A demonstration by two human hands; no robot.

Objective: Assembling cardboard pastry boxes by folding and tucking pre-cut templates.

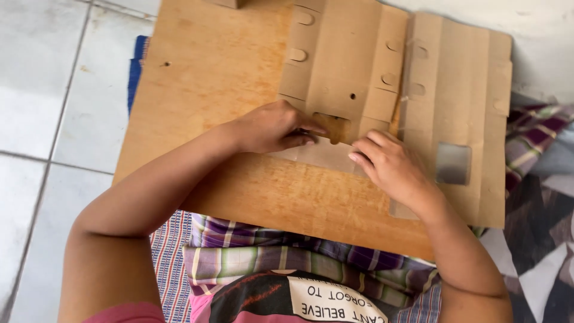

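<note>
A flat brown cardboard box blank (347,66) with punched tabs and slots lies on a wooden board (215,84). My left hand (272,127) rests on the blank's near edge, fingers curled and pinching the cardboard beside a cut-out notch (332,127). My right hand (391,168) presses flat on the near flap just right of that notch, fingers together. A second flat cardboard blank (460,90) with a clear window (452,163) lies under my right wrist, to the right of the first.
The board sits across my lap on a plaid cloth (281,254). White tiled floor (42,90) lies to the left, a blue striped mat (136,66) under the board's left edge, and patterned fabric (538,155) at the right.
</note>
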